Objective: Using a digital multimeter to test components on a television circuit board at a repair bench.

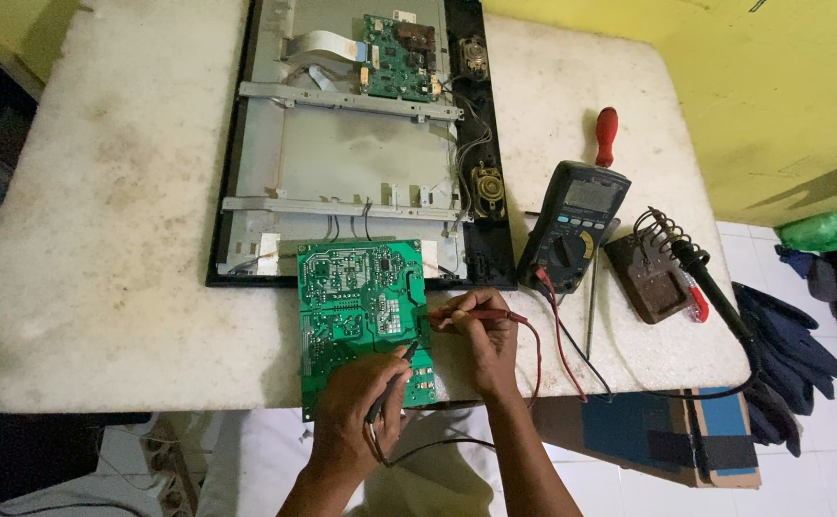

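We see a flat green rectangular circuit board (363, 321), its solder side up and speckled with tiny silver joints, lying at the near edge of a rough, stained white stone-like table top (122, 239); its lower end hangs just past that edge. Our left hand (356, 407) is closed around a thin black probe (392, 383) whose tip meets the board's lower right part. Our right hand (481, 335) is pinched on a slim red probe (481, 314) laid almost level, its tip at the board's right edge.

Red and black leads run from the probes toward a dark grey handheld multimeter (572, 225) with a round dial, standing just beside the board to the right. Its screen is too dim to read. Behind it lies a red-handled screwdriver (606, 136). Further right, a black soldering iron (711, 287) rests in a coiled wire holder on a brown square base.

Beyond the board lies an opened flat screen panel (351, 163), a dull grey metal back with ribs, a smaller green board and a white ribbon cable; its top is cut off by the frame. The black probe's tip is hidden behind our fingers.
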